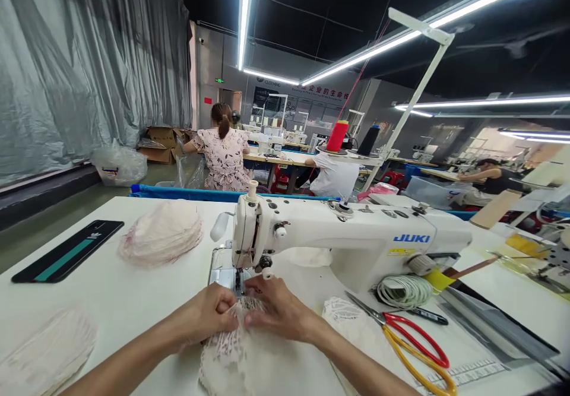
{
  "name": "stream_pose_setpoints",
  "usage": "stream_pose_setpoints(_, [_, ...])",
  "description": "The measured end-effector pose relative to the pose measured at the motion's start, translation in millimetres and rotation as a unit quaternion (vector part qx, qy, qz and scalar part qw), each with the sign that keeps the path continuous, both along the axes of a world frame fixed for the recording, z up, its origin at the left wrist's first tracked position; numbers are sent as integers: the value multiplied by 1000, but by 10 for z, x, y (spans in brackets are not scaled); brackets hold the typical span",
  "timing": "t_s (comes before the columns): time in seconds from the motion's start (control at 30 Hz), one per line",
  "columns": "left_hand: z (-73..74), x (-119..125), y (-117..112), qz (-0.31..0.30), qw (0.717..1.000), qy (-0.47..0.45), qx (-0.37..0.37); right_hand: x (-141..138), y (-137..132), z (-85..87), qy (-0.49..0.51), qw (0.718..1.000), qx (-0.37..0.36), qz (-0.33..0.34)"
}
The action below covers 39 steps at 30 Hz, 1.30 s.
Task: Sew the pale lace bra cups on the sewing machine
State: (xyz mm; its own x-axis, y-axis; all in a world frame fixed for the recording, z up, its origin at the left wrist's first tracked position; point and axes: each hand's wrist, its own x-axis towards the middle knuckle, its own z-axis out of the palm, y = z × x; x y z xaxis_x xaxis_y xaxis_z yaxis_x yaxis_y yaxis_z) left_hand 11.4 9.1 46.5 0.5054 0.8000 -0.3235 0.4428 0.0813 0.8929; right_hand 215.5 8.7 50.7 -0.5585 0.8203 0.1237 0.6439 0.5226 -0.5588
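Observation:
A white JUKI sewing machine (347,238) stands on the white table (111,289). A piece of white lace fabric (249,354) lies in front of its needle and presser foot (238,277). My left hand (209,313) is closed, pinching the lace just left of the needle. Beside it, my right hand (278,310) presses and grips the same lace, fingers curled, right below the presser foot. The two hands nearly touch.
A stack of pale pink lace pieces (162,235) lies at the left, another stack (44,348) at the near left. A black phone (66,257) lies far left. Scissors with red and yellow handles (409,345) lie right. Other people sit at tables behind.

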Motion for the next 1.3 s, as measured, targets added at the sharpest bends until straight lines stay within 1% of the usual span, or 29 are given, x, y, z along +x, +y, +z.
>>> stream_pose_setpoints(0.1, [30, 21, 43, -5, 1000, 20, 12, -65, 54, -9, 1, 998, -34, 46])
stream_pose_setpoints(0.17, [31, 26, 67, 1, 999, 38, 22, -101, 39, -5, 5, 997, -47, 53])
stream_pose_setpoints(0.23, [20, 28, 86, 4, 998, 55, 33, -123, 16, -20, 13, 999, -36, 30])
stream_pose_setpoints(0.33, [5, 33, 104, 6, 996, 75, 47, -139, 23, -91, 27, 1000, -7, -14])
stream_pose_setpoints(0.5, [11, 53, 120, 7, 993, 104, 59, -129, 110, -197, 40, 999, 6, -21])
stream_pose_setpoints(0.63, [-6, 61, 145, -1, 991, 122, 64, -94, 101, -200, 44, 997, 37, -44])
stream_pose_setpoints(0.7, [-26, 65, 162, -4, 989, 135, 68, -66, 59, -183, 43, 995, 73, -52])
stream_pose_setpoints(0.77, [-44, 74, 180, -7, 986, 149, 75, -40, 7, -163, 33, 990, 136, -18])
stream_pose_setpoints(0.87, [-50, 97, 207, -13, 980, 174, 93, -32, -48, -173, -5, 969, 234, 82])
stream_pose_setpoints(0.93, [-35, 112, 222, -23, 974, 195, 113, -49, -54, -221, -39, 956, 267, 111])
stream_pose_setpoints(1.0, [-14, 115, 230, -27, 961, 229, 153, -69, -42, -284, -70, 951, 281, 109])
stream_pose_setpoints(1.03, [-5, 109, 228, -22, 950, 254, 180, -77, -35, -310, -81, 951, 279, 106])
stream_pose_setpoints(1.13, [-10, 59, 174, 16, 906, 334, 258, -75, -21, -329, -87, 953, 271, 104])
stream_pose_setpoints(1.2, [-60, 11, 91, 20, 868, 350, 351, -62, -21, -301, -79, 953, 274, 102])
stream_pose_setpoints(1.23, [-100, -9, 40, 11, 846, 340, 411, -55, -22, -283, -75, 953, 277, 100])
stream_pose_setpoints(1.3, [-203, -34, -58, -29, 799, 292, 525, -47, -23, -256, -71, 953, 279, 98])
